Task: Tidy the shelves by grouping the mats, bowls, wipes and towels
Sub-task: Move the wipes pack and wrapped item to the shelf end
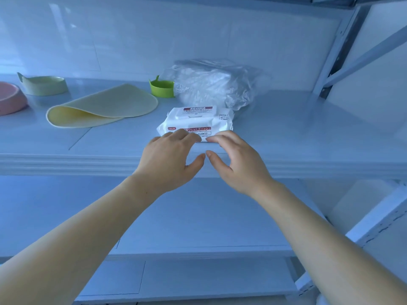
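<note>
A white pack of wipes (196, 122) with red print is seen lying flat on the shelf (308, 137), near the middle of its front edge. The left hand (169, 159) and the right hand (237, 164) are held side by side at the near end of the pack. Their loosely bent fingertips (187, 134) are laid on the pack's near edge, while both thumbs (199, 158) are kept off it, almost tip to tip over the shelf's front edge. No grasp around the pack is shown; it is only touched.

Just behind the pack, toward the back edge, a clear plastic bag (215, 84) with white contents is set. A bright green bowl (161, 88) is placed touching the bag's left side. A folded yellow mat (105, 106) is spread left of the pack. A pale green bowl (44, 84) and a pink bowl (11, 97) are found at the left end.
</note>
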`<state>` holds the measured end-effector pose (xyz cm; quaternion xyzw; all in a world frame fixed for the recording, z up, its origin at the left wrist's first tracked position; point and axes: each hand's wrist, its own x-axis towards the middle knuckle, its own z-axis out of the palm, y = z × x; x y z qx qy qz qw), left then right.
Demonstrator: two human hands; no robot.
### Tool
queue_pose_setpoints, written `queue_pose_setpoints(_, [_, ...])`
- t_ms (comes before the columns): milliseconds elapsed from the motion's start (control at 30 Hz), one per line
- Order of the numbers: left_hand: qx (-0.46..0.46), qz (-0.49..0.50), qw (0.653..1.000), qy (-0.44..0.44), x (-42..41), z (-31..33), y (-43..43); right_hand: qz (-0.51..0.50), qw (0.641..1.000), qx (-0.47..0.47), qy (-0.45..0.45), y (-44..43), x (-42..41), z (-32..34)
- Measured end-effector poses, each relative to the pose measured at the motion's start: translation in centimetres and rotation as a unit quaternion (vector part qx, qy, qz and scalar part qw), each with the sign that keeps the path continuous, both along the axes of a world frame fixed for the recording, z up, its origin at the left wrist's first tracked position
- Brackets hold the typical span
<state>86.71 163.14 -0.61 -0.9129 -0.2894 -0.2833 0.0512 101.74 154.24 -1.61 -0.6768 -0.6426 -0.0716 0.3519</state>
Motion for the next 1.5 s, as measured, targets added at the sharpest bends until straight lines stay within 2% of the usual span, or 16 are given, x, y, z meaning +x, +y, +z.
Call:
queue_pose_setpoints(500, [0.016,-0.035,0.999,-0.001,4.1,2.3,5.7,-0.021,0.999,0.032,-0.004,4.2,3.0,1.9])
queue_pose_setpoints(767, [-0.013,-0.065,0.997,0.047,6.1,2.5,7.3,-0.06,0.997,0.047,-0.029,5.2,4.0,2.0])
queue_pose_setpoints(1067, [-0.01,-0.097,0.995,0.035,4.3,2.0,10.1,-0.057,0.998,0.017,-0.019,7.5,3.3,0.9])
queue_pose_setpoints(1200, [0.002,-0.046,0.998,0.046,2.2,2.1,12.7,-0.03,0.999,0.009,-0.021,9.4,1.5,0.8])
queue_pose_setpoints(1333, [-0.023,-0.006,0.999,0.041,0.2,2.9,14.1,-0.023,0.999,0.021,-0.018,10.9,0.0,0.8])
queue_pose_setpoints(1500, [-0.042,-0.06,0.997,0.013,0.2,2.8,13.2,-0.02,0.999,0.019,-0.017,11.8,-1.0,1.2])
